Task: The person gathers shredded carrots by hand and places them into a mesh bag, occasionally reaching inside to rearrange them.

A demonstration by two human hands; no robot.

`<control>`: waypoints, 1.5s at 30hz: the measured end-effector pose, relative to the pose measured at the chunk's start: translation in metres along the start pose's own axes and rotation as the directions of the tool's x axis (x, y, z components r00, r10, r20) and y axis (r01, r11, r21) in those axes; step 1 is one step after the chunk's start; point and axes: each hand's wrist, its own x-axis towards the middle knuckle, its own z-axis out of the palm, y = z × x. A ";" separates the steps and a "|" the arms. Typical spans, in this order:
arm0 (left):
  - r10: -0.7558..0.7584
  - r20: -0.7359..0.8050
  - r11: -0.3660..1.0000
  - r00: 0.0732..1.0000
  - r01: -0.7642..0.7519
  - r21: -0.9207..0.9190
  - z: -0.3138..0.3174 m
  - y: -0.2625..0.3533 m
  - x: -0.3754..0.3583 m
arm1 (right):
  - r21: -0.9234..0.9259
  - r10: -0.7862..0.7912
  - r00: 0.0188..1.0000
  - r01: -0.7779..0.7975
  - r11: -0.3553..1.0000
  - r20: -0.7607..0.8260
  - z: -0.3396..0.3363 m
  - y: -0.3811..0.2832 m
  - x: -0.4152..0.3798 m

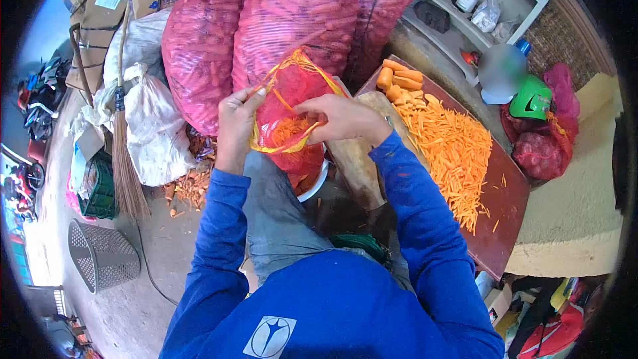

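A red mesh bag (302,157) with a yellow rim hangs mouth-up between my hands, with orange carrot strips (290,130) inside. My left hand (237,119) pinches the left side of its rim. At the bag's mouth, my right hand (339,118) has curved fingers with a gap between them and the thumb. No strips show in that hand, though its inner side is partly hidden. One carrot strip (282,100) shows at a slant in the opening. Below the bag, a white basin (318,183) is mostly covered.
On my right, a dark red board (495,226) carries a heap of carrot strips (442,153) and several peeled carrots (401,78). Large pink sacks (296,23) of carrots stand ahead. A broom (122,153) and grey basket (103,256) are left; a green helmet (531,98) is right.
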 end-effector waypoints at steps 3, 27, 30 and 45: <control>-0.055 0.071 0.992 0.996 0.063 -0.107 0.006 -0.008 -0.010 | 0.519 0.157 0.986 -0.160 0.840 0.051 0.006 0.000 0.002; -0.185 0.030 0.891 0.982 0.180 -0.417 -0.041 -0.018 0.003 | -0.482 -0.217 0.750 -0.152 0.863 -0.625 -0.030 -0.039 -0.149; -0.203 0.036 0.889 0.979 0.199 -0.412 -0.026 -0.004 -0.012 | -0.307 0.131 0.486 -0.715 0.628 -0.864 -0.035 0.013 -0.277; -0.206 0.045 0.950 0.977 0.211 -0.229 -0.023 -0.006 -0.028 | 0.175 0.533 0.071 -0.901 0.398 -0.843 -0.168 0.183 -0.465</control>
